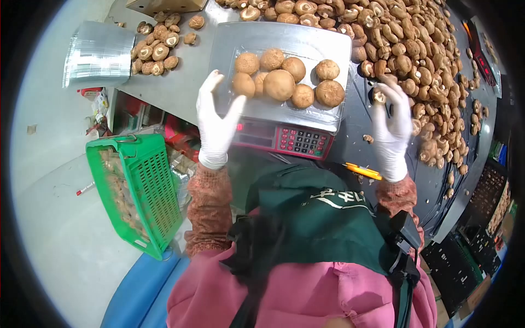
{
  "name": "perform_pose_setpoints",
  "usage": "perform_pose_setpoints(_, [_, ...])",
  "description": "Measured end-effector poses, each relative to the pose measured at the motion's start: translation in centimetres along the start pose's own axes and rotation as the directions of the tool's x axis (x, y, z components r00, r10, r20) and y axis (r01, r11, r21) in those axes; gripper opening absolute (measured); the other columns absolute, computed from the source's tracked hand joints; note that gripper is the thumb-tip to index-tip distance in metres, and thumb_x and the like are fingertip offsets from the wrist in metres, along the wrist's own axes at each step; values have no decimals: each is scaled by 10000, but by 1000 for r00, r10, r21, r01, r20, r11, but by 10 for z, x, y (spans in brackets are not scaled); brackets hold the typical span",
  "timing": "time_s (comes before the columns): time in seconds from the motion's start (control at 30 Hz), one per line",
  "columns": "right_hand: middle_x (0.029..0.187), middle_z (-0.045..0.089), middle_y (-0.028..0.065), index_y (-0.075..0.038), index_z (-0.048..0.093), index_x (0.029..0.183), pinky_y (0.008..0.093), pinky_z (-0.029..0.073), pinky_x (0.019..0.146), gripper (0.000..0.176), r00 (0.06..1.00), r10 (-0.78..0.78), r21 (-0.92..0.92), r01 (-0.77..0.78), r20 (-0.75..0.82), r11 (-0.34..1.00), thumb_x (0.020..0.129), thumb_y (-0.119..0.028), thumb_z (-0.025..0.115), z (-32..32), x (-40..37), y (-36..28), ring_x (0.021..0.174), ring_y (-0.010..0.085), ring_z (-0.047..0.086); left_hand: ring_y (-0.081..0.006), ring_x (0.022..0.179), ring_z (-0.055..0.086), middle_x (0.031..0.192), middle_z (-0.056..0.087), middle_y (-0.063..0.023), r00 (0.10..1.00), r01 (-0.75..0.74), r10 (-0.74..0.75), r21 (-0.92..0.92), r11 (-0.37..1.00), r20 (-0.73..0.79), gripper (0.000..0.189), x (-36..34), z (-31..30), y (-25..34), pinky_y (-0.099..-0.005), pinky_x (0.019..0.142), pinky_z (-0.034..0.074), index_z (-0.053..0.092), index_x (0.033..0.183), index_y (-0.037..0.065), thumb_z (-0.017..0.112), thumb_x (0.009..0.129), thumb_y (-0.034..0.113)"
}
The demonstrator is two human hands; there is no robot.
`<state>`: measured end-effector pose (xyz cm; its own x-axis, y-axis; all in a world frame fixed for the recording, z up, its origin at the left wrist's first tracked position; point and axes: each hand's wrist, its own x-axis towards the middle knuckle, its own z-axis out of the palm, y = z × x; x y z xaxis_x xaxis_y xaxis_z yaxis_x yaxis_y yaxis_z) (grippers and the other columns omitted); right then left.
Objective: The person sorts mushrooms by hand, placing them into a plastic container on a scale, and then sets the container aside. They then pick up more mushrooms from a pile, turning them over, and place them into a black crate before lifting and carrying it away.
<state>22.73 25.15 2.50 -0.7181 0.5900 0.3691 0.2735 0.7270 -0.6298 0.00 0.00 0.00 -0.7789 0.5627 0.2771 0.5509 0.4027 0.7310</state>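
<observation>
Head view: your L hand (216,123), white-gloved w/ a patterned sleeve on the forearm, was raised, fingers spread open. Its palm was against the near-left edge of the clear plastic tray (284,38), gripping nothing. Your R hand (392,131) was up too, fingertips closed on one small brown mushroom (378,97), just beside the big loose mushroom pile (415,49). The tray sat on the silver digital scale w/ red keypad (298,141). It held approx nine round brown shiitake mushrooms (280,85), packed touching, w/ the far part of the tray bare.
</observation>
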Motion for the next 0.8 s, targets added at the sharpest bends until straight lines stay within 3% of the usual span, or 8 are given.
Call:
perform_pose_setpoints(0.1, [1355,582,119,-8,587,1291,314,418,1060,307,959,258,182,-234,-120,955,991,1,524,-35,-23,35,1235,191,552,-259,1243,557,1304,610,-157,974,174,-202,-231,957,-104,437,6,-6,8,-386,1095,404,568,1313,-23,690,902,63])
perform_pose_setpoints(0.23, [1322,600,109,-15,607,1263,293,478,980,268,849,482,286,-417,-216,863,1000,-25,557,-69,-70,65,1176,172,582,-247,1190,604,1266,645,-160,977,135,-162,-186,973,-136,360,12,-20,4,-377,1069,438,587,1286,-31,640,942,60])
perform_pose_setpoints(0.33, [1291,616,100,-25,606,1272,286,462,995,274,843,452,55,-457,-291,888,1006,-7,542,-91,-100,85,1147,167,592,-244,1179,611,1255,652,-160,985,85,-102,-120,989,-140,337,17,-19,12,-372,1063,443,593,1276,-33,622,952,57])
perform_pose_setpoints(0.47, [1243,635,111,-20,610,1257,329,450,1017,265,784,504,64,-519,-361,853,996,-42,561,-111,-131,110,1120,213,609,-243,1154,613,1238,656,-169,981,89,-121,-205,975,-149,314,26,-11,35,-370,1041,447,606,1257,-33,616,967,89])
perform_pose_setpoints(0.57, [1196,648,124,-15,623,1229,335,462,1000,254,796,448,-85,-522,-407,849,981,-41,576,-125,-138,120,1118,235,617,-259,1132,613,1218,659,-173,995,-49,57,90,995,-84,308,41,3,46,-377,1024,446,619,1245,-19,623,971,122])
perform_pose_setpoints(0.67, [1109,660,169,-28,653,1108,373,495,948,200,853,295,-341,-457,-431,822,914,-6,610,-142,-136,117,1052,307,639,-319,1148,556,1242,618,-225,999,7,-12,156,988,30,366,55,34,64,-417,1040,403,613,1280,3,590,1002,241])
perform_pose_setpoints(0.7, [1094,656,180,-26,650,1098,397,499,940,205,831,299,-301,-469,-469,831,897,-6,618,-146,-142,130,1031,340,638,-338,1152,532,1266,595,-241,997,-27,22,65,998,71,403,60,48,60,-437,1069,359,596,1314,10,579,1009,273])
perform_pose_setpoints(0.8, [1121,667,180,-33,659,1114,396,499,963,228,762,311,-216,-503,-567,837,891,-28,610,-159,-164,179,1081,331,645,-372,1244,510,1356,561,-241,978,-149,88,336,930,191,440,79,78,50,-472,1119,290,568,1359,22,552,1020,301])
